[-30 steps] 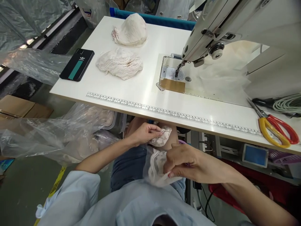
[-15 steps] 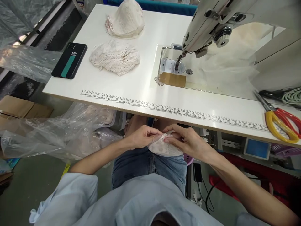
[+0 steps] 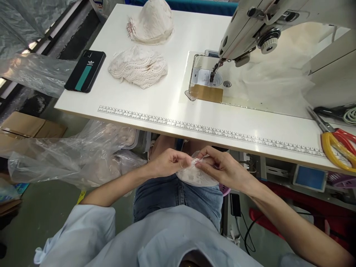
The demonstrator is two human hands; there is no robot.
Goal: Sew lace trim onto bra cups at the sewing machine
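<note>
Over my lap, just below the table edge, I hold a small piece of white lace fabric. My left hand pinches its upper left edge between thumb and forefinger. On the other side, my right hand grips the top edge with thumb and fingers, partly covering the cloth. The lower part of the piece hangs rounded above my denim shorts. On the table lie a stack of white lace pieces and, behind it, a domed stack of cream fabric pieces.
A sewing machine stands at the right of the white table, which bears a printed ruler along its front. Scissors with yellow and red handles lie far right. A black phone rests at left, above clear plastic bags.
My fingers have shifted slightly along the lace's upper edge, and the left fingers are a little more curled. The whole view has moved slightly, with the table appearing farther right.
</note>
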